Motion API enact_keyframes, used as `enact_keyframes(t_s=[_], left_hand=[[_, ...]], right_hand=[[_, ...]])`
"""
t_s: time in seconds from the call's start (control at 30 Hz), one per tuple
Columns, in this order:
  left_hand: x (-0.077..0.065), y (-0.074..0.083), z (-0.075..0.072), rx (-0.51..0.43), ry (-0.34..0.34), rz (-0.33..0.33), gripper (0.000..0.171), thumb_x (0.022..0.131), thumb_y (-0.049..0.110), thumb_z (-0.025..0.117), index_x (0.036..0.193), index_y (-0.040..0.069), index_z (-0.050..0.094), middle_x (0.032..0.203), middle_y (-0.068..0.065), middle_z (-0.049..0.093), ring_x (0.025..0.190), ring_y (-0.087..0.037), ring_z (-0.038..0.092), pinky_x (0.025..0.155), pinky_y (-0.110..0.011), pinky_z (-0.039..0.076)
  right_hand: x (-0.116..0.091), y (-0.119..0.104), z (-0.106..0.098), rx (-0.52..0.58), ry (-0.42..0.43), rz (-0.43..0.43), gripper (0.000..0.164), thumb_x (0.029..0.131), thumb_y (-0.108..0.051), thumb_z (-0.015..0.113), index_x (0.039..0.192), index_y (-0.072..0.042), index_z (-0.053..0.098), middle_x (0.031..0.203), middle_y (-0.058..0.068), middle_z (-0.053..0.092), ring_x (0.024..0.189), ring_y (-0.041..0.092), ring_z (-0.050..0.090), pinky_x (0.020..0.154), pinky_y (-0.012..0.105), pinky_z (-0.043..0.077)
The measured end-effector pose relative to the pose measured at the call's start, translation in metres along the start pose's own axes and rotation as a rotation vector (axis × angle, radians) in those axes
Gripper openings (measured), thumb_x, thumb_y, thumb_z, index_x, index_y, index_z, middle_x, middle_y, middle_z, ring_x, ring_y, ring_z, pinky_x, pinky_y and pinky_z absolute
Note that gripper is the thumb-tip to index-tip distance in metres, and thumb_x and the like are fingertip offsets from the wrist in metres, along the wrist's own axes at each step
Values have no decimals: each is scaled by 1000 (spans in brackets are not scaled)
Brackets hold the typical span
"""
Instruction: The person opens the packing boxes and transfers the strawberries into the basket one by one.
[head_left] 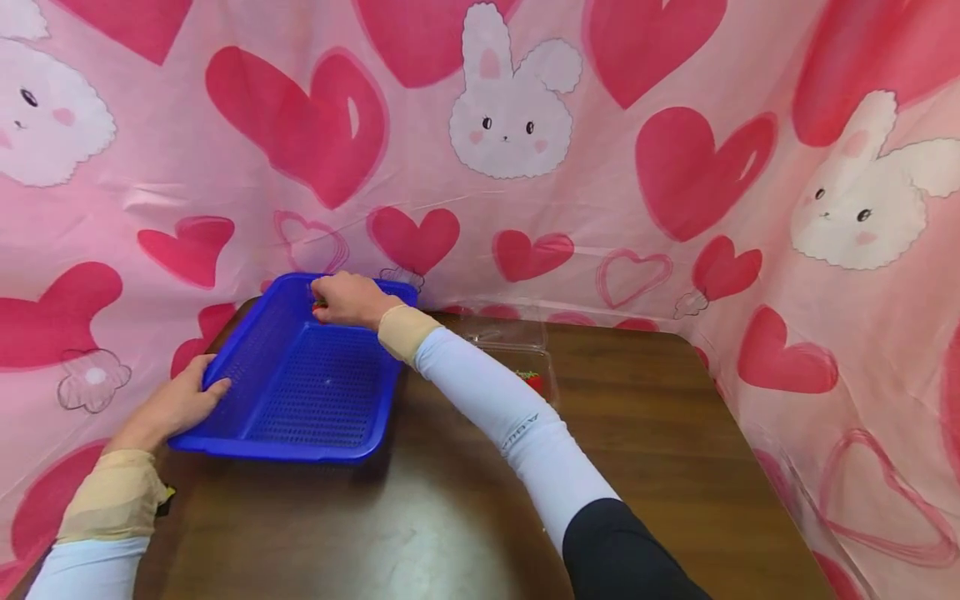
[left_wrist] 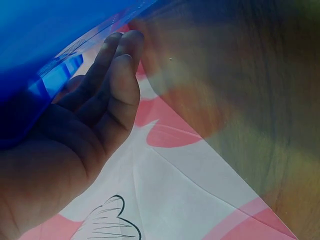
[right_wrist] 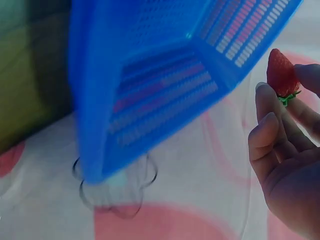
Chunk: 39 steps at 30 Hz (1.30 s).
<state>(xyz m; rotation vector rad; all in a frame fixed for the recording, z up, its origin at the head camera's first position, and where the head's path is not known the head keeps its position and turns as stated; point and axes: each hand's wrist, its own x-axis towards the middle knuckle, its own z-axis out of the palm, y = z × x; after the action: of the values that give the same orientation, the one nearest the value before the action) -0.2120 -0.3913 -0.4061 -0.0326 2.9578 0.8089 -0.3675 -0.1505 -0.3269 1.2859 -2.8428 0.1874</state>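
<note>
A blue perforated plastic basket [head_left: 322, 392], with only its bare mesh floor visible inside, is at the left of the table. My left hand [head_left: 174, 406] grips its near left rim, thumb over the edge and fingers underneath; in the left wrist view those fingers lie below the basket's underside [left_wrist: 35, 35]. Over the basket's far end, my right hand [head_left: 350, 300] pinches a red strawberry [right_wrist: 281, 74] between thumb and fingers. The strawberry's green leaves point down toward the palm in the right wrist view. From the head, most of the fruit is hidden by the hand.
A clear plastic box [head_left: 553, 385] with its lid raised stands behind my right forearm, with at least one strawberry [head_left: 531, 381] in it. The brown wooden table [head_left: 645, 433] meets a pink curtain with hearts and rabbits [head_left: 540, 200] at the back and sides.
</note>
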Motion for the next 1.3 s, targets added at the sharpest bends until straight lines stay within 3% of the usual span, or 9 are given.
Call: enact_keyframes(t_s=[0.3,0.53,0.7,0.83,1.07,1.3], left_hand=[[-1,0,4,-19,22,0,59,101,21,48,140,-16,23,115,-45,50,90,-51,60,79,-59,51],[2,1,5,1,-9,3,64,101,25,48,141,-16,21,119,-45,47,94,-54,58,82,-64,49],[-2,-6,3,21,27,18,59,101,23,47,139,-16,23,116,-47,48,94,-57,56,81,-64,46],[0,-4,4,24,18,18,60,102,25,46,139,-16,22,118,-47,46,96,-58,55,83,-65,45],[1,-1,8,-6,45,30,59,101,22,47,139,-16,24,119,-46,48,96,-57,56,83,-65,46],[0,-4,4,4,22,-3,61,101,24,46,140,-16,23,122,-46,45,100,-59,54,86,-68,44]], right_hand=[[30,-36,34,-48,-98,84,8,93,-32,62,91,-25,61,91,-12,65,87,7,62,75,31,53],[39,-43,63,-103,-162,200,6,93,-30,63,98,-28,64,104,-12,69,97,9,66,81,34,56],[44,-52,82,-126,-207,218,12,95,-30,60,106,-31,65,116,-14,68,104,9,66,83,34,55],[41,-49,92,-154,-222,222,14,95,-26,57,105,-32,67,116,-14,69,102,9,66,82,35,56],[35,-51,95,-234,-195,184,20,97,-24,53,107,-33,68,115,-13,70,102,10,67,81,35,57],[35,-55,68,-241,-153,174,17,97,-28,55,108,-32,66,116,-13,69,103,12,67,80,37,57]])
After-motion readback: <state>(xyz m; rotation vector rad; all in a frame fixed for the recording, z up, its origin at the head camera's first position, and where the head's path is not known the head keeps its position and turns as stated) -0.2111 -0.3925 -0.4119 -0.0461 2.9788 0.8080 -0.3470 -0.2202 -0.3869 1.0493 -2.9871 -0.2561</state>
